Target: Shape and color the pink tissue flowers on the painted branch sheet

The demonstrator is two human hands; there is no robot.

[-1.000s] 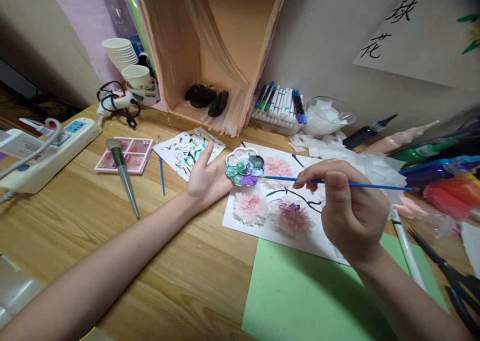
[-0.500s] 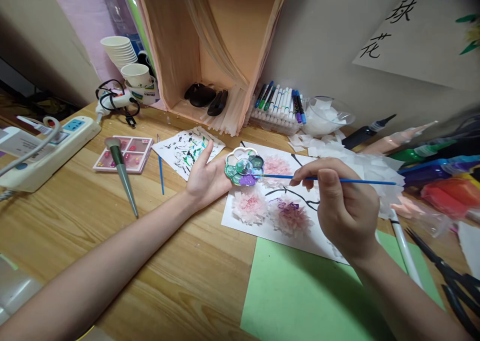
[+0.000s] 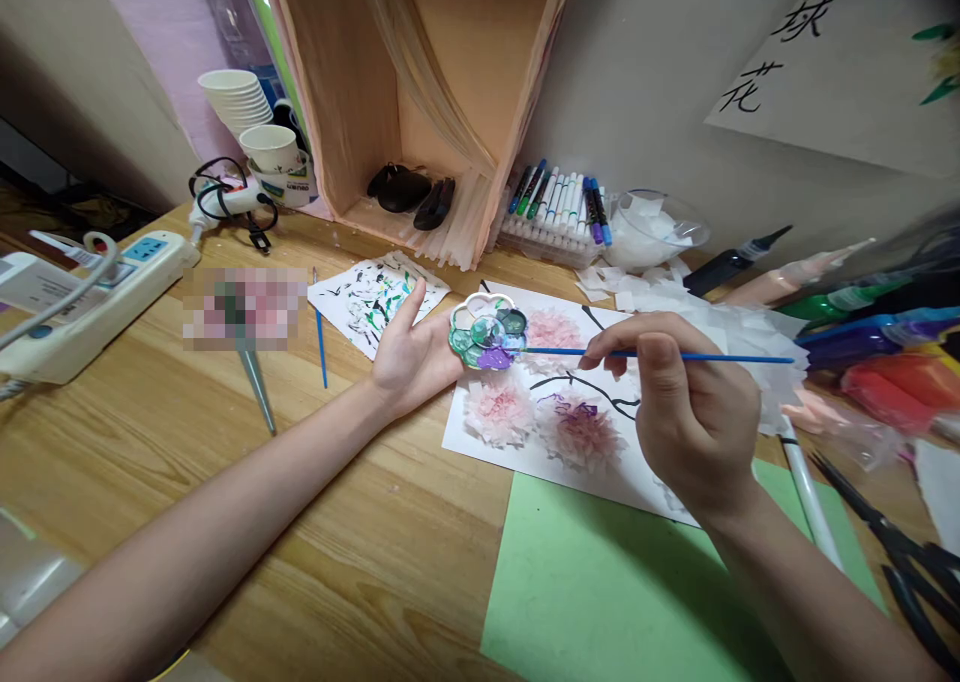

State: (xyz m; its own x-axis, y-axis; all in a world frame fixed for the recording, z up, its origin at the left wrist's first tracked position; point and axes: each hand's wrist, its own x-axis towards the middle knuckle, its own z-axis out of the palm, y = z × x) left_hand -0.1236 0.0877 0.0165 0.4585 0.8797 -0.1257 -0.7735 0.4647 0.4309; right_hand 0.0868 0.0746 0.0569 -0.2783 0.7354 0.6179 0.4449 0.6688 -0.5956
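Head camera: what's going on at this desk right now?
A person is painting at a wooden desk. The left hand holds a small flower-shaped paint palette on its fingertips. The right hand pinches a thin blue paintbrush, its tip at the palette's purple paint. Below lies a white sheet with pink tissue-paper flowers, beside a green paper sheet.

Upper right of frame: white paper sheet [image 3: 847,72] on wall, bearing black brush characters 球 and 花, top cut off by frame edge. No other legible text, brands or numbers.
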